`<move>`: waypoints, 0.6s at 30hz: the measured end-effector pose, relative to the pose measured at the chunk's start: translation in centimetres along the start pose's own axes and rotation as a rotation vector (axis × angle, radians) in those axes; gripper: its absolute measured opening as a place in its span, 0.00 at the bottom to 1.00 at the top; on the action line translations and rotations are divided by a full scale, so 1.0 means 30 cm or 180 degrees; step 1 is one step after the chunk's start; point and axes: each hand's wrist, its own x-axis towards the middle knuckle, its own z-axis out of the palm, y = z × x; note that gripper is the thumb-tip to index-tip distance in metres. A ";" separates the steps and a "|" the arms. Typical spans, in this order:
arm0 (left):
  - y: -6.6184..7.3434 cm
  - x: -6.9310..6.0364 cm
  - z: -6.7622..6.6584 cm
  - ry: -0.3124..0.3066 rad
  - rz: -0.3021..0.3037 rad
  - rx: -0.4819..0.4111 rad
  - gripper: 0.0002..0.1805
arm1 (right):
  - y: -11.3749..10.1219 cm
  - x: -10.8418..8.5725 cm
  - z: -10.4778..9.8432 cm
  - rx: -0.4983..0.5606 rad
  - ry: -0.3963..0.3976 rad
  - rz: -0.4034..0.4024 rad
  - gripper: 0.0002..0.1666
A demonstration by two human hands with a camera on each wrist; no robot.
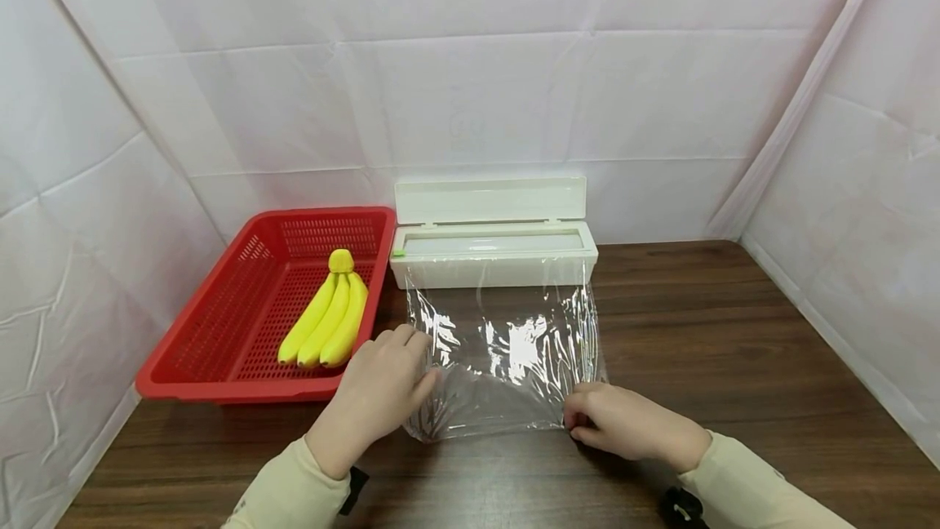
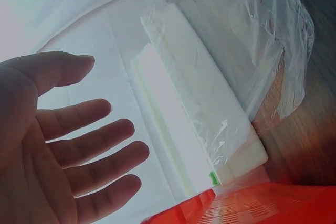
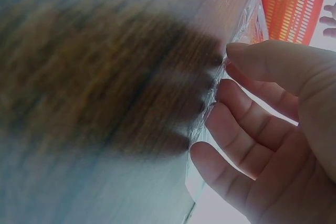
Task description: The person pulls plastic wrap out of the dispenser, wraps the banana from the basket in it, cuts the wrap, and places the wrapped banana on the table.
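A clear sheet of plastic wrap (image 1: 485, 398) stretches over the table from a white wrap dispenser (image 1: 499, 271), whose lid (image 1: 490, 201) stands raised. At the sheet's near right corner, my right hand (image 1: 624, 421) pinches the film's edge. Its curled fingertips (image 3: 218, 124) meet the film in the right wrist view. Beside the sheet's left edge is my left hand (image 1: 385, 382). The left wrist view shows that hand's fingers (image 2: 105, 153) spread and relaxed, with nothing between them and the thumb.
A red basket (image 1: 220, 390) stands at the left, touching or very near the dispenser, with a bunch of yellow bananas (image 1: 330, 321) inside. White cloth walls (image 1: 470, 104) enclose the dark wooden table (image 1: 698, 317) at the back and sides.
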 end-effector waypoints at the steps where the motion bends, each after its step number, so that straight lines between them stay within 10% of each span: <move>1: -0.001 0.000 -0.001 0.0003 -0.0009 0.0012 0.16 | -0.001 0.000 -0.001 -0.0001 -0.0002 0.0006 0.07; 18: -0.025 0.009 -0.016 0.0003 -0.0190 0.0067 0.18 | -0.007 -0.002 -0.006 -0.0001 -0.0011 -0.0003 0.07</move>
